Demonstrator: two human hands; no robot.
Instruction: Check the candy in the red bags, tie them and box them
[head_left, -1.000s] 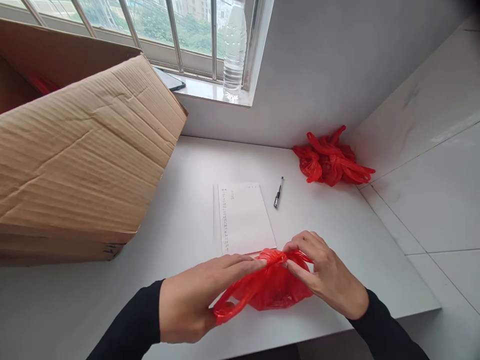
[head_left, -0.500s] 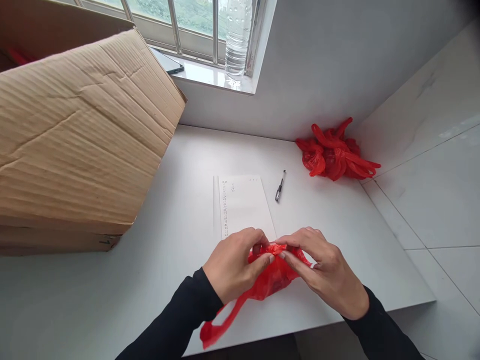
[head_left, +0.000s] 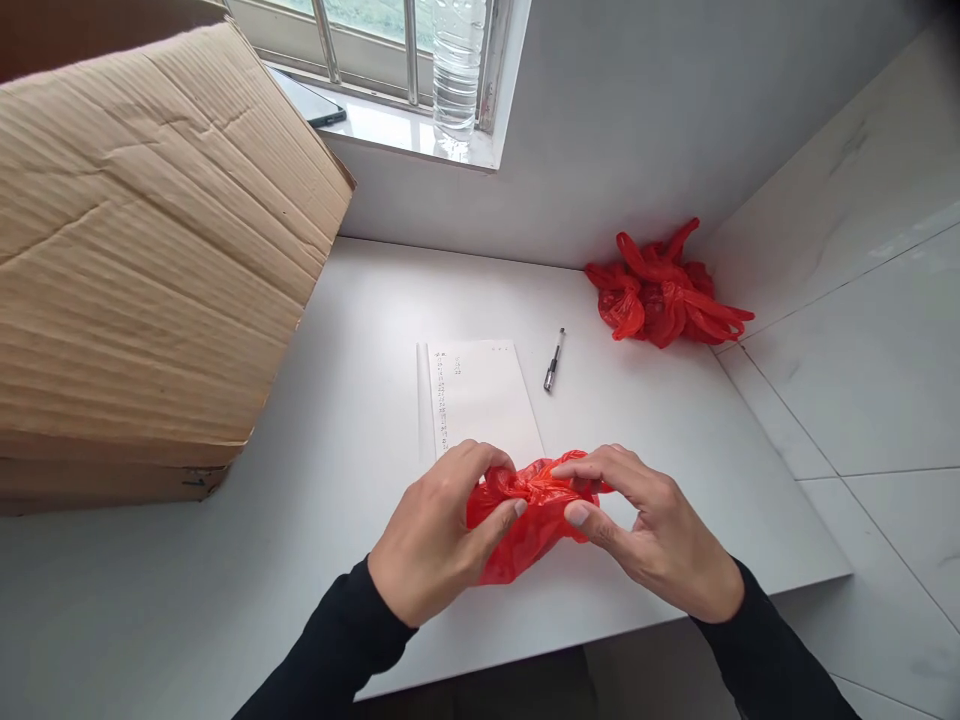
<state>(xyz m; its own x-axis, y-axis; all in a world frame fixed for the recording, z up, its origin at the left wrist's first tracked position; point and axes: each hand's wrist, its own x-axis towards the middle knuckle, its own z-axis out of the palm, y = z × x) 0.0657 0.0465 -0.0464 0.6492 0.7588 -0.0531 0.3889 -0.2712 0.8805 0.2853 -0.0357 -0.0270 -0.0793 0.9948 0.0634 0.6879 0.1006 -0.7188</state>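
Note:
A red plastic bag [head_left: 517,550], gathered and twisted at its top, is between my two hands above the front part of the white table. My left hand [head_left: 442,530] grips its left side, with the index finger curled into the plastic and the thumb in front. On the other side, my right hand [head_left: 652,530] has its fingertips on the gathered top and its thumb against the front, in a loose grip with a gap between thumb and index finger. Whatever the bag contains is hidden.
Beyond the bag lie a sheet of paper with handwriting [head_left: 484,395] and a pen [head_left: 554,362]. Several red plastic bags [head_left: 664,290] are heaped in the back right corner. A large cardboard box [head_left: 157,250] stands at left. A water bottle [head_left: 456,85] and a phone [head_left: 319,108] are on the windowsill.
The bag's top has been drawn into a tighter bunch, and the strap that hung at lower left no longer shows there. My right thumb and fingers have spread farther apart. The view has shifted slightly.

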